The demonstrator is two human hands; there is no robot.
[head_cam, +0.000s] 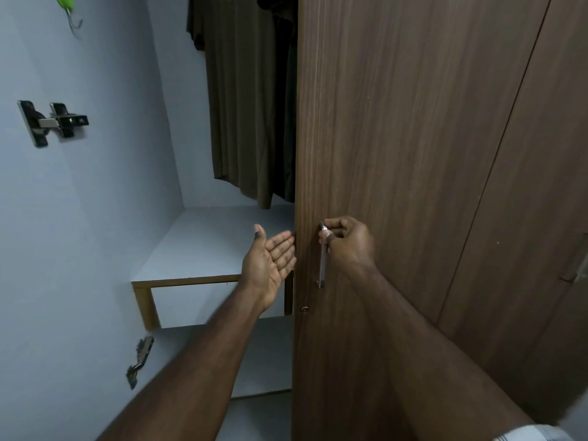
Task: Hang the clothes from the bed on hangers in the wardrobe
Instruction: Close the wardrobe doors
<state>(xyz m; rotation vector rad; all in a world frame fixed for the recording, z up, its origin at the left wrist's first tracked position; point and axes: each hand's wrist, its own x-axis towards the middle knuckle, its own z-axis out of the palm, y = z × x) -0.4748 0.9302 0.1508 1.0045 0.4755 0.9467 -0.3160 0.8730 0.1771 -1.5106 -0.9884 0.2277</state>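
Mostly door (413,154) here: brown wood panel filling centre-right of frame, its free edge running top to bottom just left of centre. Wardrobe (95,202) interior takes the left half, pale walls, shelf (203,240) mid-frame w/ a lower compartment under it. Clothes (241,106) already hang upper centre, dark olive, hems well above the shelf; bed & any unhung clothes not in view. Right hand (346,241) grips the top of the handle (323,259), fingers curled round it; handle's long axis is vertical, just right of the door edge. Left hand (270,259) spread flat, palm up, fingertips touching the door edge, holding nothing. Hinges (52,122) on left wall, upper & lower left. Prob. the door gets swung next; room lies left of the edge, toward the left arm.
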